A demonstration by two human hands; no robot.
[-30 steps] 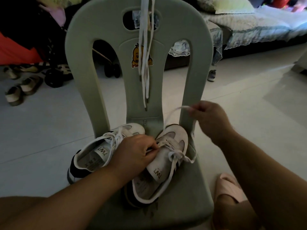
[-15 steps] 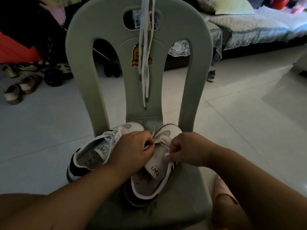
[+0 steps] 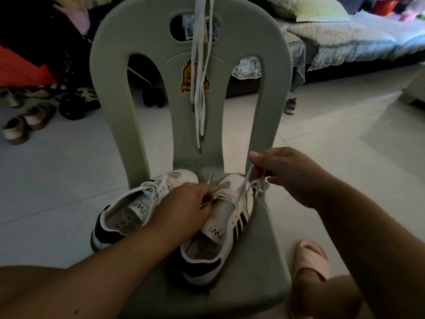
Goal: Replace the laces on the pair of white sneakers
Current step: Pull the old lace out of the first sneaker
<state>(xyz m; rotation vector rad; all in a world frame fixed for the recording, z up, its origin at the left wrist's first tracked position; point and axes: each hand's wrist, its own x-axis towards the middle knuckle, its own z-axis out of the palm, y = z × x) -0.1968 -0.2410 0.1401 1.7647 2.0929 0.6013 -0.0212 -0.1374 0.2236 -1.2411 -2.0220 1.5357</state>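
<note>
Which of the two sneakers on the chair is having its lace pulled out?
The right-hand sneaker: the right hand pinches its loosened lace; the left sneaker is tied.

2 sneakers (image 3: 232, 217) on green chair (image 3: 259, 261)

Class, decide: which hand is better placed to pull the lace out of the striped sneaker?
Likely the right hand: it pinches the lace, lifted above the striped sneaker, free to pull; the left hand grips that sneaker's front.
</note>
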